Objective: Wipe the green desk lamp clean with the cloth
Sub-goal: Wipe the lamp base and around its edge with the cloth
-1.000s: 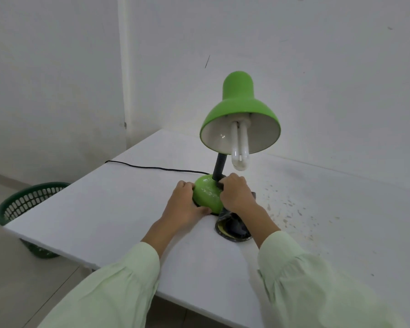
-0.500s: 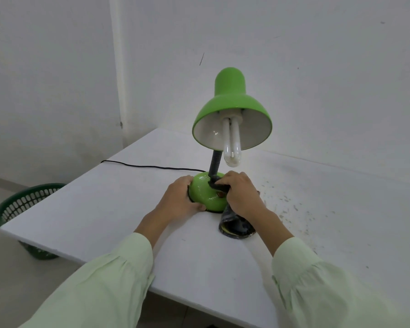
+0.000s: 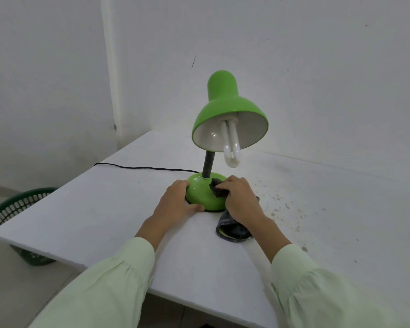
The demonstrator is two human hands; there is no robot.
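The green desk lamp (image 3: 225, 107) stands upright on the white table (image 3: 92, 209), its shade tilted toward me with a white bulb showing. My left hand (image 3: 175, 202) grips the left side of the round green base (image 3: 201, 192). My right hand (image 3: 242, 200) presses a dark cloth (image 3: 217, 189) against the right side of the base. The rest of the cloth trails on the table under my right wrist, part of it hidden by the forearm.
A black power cord (image 3: 140, 167) runs left from the base across the table and over its edge. A green mesh basket (image 3: 14, 209) sits on the floor beyond the table's left corner. Dirty specks (image 3: 284, 204) mark the tabletop to the right. White walls stand close behind.
The lamp has turned, so its shade now faces more to the right. My right hand with the cloth has slid from the top of the base to its right side.
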